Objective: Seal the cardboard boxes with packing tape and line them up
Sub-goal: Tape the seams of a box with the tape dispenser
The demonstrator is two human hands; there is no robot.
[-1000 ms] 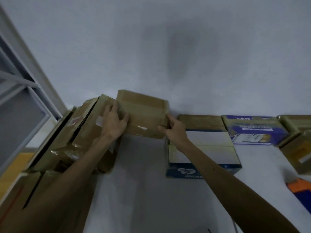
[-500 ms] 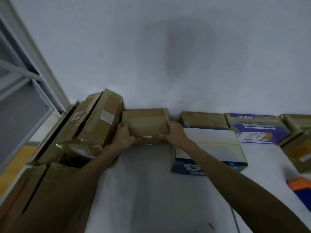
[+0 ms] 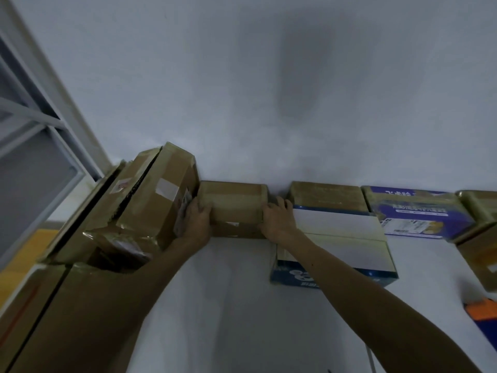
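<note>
A small taped brown cardboard box (image 3: pixel 233 208) sits on the white surface against the wall, in a row of boxes. My left hand (image 3: pixel 197 220) grips its left end and my right hand (image 3: pixel 277 219) grips its right end. To its right stand a brown box (image 3: pixel 326 196) at the wall and a white-topped blue box (image 3: pixel 336 246) in front of that. A blue printed box (image 3: pixel 414 211) follows further right.
Large taped brown boxes (image 3: pixel 153 200) are stacked at the left, tilted, beside a window frame (image 3: pixel 40 146). More brown boxes (image 3: pixel 481 227) stand at the right edge. An orange and blue object (image 3: pixel 484 319) lies at the lower right.
Both hands lowered the small brown box from the air onto the surface and slid it back against the wall, between the left stack and the white-topped box.
</note>
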